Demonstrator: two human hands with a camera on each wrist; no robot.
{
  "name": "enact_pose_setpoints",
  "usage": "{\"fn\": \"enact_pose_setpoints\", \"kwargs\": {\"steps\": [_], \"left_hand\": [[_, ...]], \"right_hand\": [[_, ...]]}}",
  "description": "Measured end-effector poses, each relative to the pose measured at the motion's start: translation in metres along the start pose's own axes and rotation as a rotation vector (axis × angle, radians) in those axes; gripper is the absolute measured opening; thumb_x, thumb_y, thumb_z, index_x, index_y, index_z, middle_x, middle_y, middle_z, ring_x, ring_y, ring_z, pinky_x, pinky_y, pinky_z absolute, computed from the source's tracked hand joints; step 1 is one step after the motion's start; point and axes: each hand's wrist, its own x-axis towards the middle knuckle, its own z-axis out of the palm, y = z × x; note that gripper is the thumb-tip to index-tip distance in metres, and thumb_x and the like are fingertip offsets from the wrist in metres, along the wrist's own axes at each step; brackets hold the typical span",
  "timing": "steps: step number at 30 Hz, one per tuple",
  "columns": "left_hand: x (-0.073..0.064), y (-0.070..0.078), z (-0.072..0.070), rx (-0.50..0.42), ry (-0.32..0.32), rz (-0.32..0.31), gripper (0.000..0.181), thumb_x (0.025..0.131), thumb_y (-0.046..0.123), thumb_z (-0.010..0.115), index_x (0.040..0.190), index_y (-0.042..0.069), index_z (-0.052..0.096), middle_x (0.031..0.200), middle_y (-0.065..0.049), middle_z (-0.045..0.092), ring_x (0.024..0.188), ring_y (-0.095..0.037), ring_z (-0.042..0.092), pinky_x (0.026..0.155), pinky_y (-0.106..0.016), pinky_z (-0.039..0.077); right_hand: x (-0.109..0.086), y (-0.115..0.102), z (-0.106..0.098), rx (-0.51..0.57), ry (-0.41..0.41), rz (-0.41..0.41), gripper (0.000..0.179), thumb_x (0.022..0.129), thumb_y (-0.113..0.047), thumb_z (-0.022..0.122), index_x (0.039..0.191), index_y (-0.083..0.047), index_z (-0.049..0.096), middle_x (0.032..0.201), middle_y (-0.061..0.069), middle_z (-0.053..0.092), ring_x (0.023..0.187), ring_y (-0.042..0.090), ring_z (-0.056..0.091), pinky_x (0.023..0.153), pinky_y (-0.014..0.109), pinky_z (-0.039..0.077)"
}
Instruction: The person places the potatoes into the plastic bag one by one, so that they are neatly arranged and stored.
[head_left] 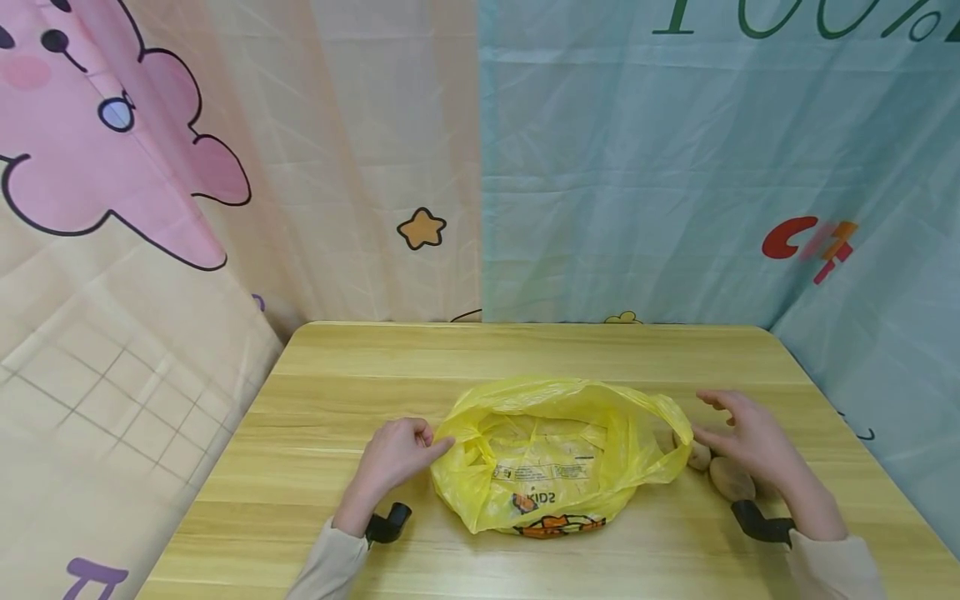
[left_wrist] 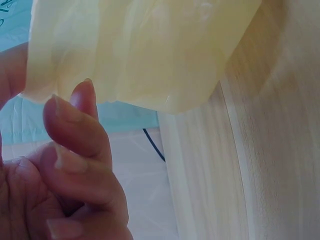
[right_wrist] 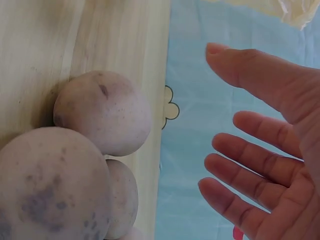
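Note:
A yellow plastic bag [head_left: 555, 492] lies on the table with its mouth spread upward and printing on its front. At its left rim, my left hand [head_left: 401, 454] holds the plastic edge between thumb and curled fingers; the left wrist view shows the thumb tip behind the bag's film [left_wrist: 135, 55]. My right hand [head_left: 750, 433] is beside the bag's right rim, fingers spread and holding nothing. Below it lie several potatoes [head_left: 731, 477], partly hidden by the hand and bag. Up close, a round potato [right_wrist: 102, 112] and a larger spotted potato [right_wrist: 52, 187] sit together.
The wooden table [head_left: 315, 383] has its far edge against a printed cloth backdrop [head_left: 637, 167]. Cloth also hangs at both sides. Black wrist mounts [head_left: 388, 523] are strapped to both wrists.

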Motion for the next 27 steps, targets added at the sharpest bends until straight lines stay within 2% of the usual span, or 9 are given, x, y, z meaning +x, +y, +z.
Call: {"fn": "enact_pose_setpoints", "kwargs": {"steps": [6, 14, 17, 22, 27], "left_hand": [[-0.001, 0.000, -0.001, -0.003, -0.004, 0.000, 0.036, 0.083, 0.044, 0.069, 0.066, 0.016, 0.053, 0.054, 0.005, 0.045, 0.048, -0.010, 0.039, 0.047, -0.027, 0.031], [-0.001, 0.000, -0.001, -0.007, -0.011, 0.012, 0.037, 0.083, 0.043, 0.070, 0.064, 0.016, 0.053, 0.054, 0.006, 0.045, 0.047, -0.009, 0.038, 0.046, -0.026, 0.031], [-0.001, -0.001, -0.002, -0.028, -0.020, 0.013, 0.037, 0.083, 0.041, 0.071, 0.063, 0.016, 0.052, 0.052, 0.006, 0.043, 0.045, -0.008, 0.036, 0.045, -0.025, 0.029], [0.000, -0.002, -0.003, -0.088, -0.045, 0.011, 0.039, 0.082, 0.039, 0.073, 0.061, 0.015, 0.051, 0.050, 0.007, 0.040, 0.044, -0.007, 0.033, 0.045, -0.023, 0.027], [0.001, -0.004, -0.003, -0.140, -0.065, -0.002, 0.039, 0.082, 0.038, 0.074, 0.061, 0.014, 0.051, 0.050, 0.007, 0.038, 0.044, -0.007, 0.032, 0.045, -0.023, 0.026]], "right_hand": [[0.003, 0.003, 0.000, -0.007, -0.073, 0.005, 0.055, 0.076, -0.017, 0.080, 0.117, 0.010, 0.057, 0.110, 0.027, 0.058, 0.098, 0.043, 0.054, 0.075, 0.055, 0.046], [0.009, 0.008, 0.001, -0.045, -0.155, -0.035, 0.062, 0.063, -0.017, 0.088, 0.111, 0.010, 0.060, 0.106, 0.025, 0.060, 0.090, 0.042, 0.057, 0.074, 0.053, 0.046], [0.010, 0.009, 0.002, -0.050, -0.174, -0.057, 0.061, 0.061, -0.013, 0.088, 0.110, 0.010, 0.060, 0.105, 0.025, 0.060, 0.088, 0.041, 0.057, 0.073, 0.052, 0.046], [0.011, 0.009, 0.003, -0.043, -0.218, -0.046, 0.060, 0.061, -0.012, 0.086, 0.111, 0.010, 0.060, 0.106, 0.025, 0.060, 0.089, 0.041, 0.057, 0.075, 0.051, 0.046], [0.014, 0.013, 0.006, -0.028, -0.242, -0.058, 0.063, 0.056, -0.011, 0.086, 0.111, 0.009, 0.060, 0.104, 0.023, 0.061, 0.090, 0.039, 0.057, 0.075, 0.050, 0.046]]}}
